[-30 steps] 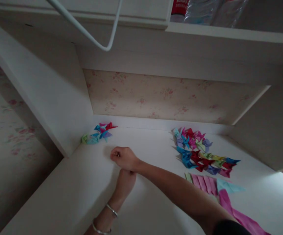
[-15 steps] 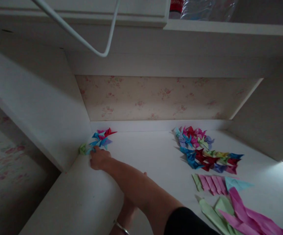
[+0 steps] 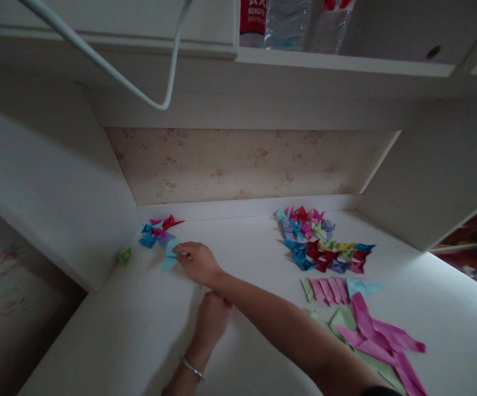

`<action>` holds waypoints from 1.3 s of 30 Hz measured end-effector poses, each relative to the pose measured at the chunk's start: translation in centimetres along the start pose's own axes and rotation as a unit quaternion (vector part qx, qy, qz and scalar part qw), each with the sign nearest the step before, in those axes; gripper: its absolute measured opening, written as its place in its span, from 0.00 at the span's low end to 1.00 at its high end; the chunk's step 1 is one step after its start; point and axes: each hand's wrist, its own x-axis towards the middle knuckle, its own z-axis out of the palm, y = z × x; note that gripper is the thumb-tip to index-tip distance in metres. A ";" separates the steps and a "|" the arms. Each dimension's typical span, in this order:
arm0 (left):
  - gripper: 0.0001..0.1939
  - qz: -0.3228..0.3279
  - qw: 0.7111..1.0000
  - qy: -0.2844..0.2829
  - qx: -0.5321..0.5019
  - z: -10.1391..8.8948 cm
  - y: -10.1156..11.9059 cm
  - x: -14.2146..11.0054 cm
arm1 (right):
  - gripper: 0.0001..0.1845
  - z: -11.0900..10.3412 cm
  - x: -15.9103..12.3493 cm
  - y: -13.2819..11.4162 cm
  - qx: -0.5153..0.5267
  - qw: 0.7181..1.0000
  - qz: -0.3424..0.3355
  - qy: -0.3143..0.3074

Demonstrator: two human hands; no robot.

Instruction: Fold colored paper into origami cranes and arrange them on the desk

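Observation:
Between the fingertips of my right hand (image 3: 199, 263) is a light-blue folded paper piece (image 3: 169, 259), pinched at its right side just above the white surface. My left hand (image 3: 213, 318), with a silver bangle on its wrist, is closed below the right wrist. What its fingers hold, if anything, is hidden. Close to the light-blue piece, at the back left, sits a small cluster of folded paper pieces (image 3: 155, 232) in blue, red and purple. A green folded paper piece (image 3: 125, 256) lies apart from it by the left panel.
Rows of colourful folded paper pieces (image 3: 324, 253) lie at the back right. Nearer are pink folded strips (image 3: 329, 291), a pale-blue piece (image 3: 364, 287) and large magenta folded papers (image 3: 387, 338) over green ones. A white bent tube (image 3: 139, 93) hangs overhead; plastic bottles (image 3: 288, 25) stand on the shelf.
My right hand reached left to the cluster, then came back toward the right with the light-blue paper piece. The green piece now lies by itself. The view has shifted somewhat to the right.

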 end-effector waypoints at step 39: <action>0.20 -0.036 0.965 -0.034 -0.258 5.7 7.4 -2.6 | 0.21 -14.6 -20.4 7.3 0.463 0.817 0.264 0.217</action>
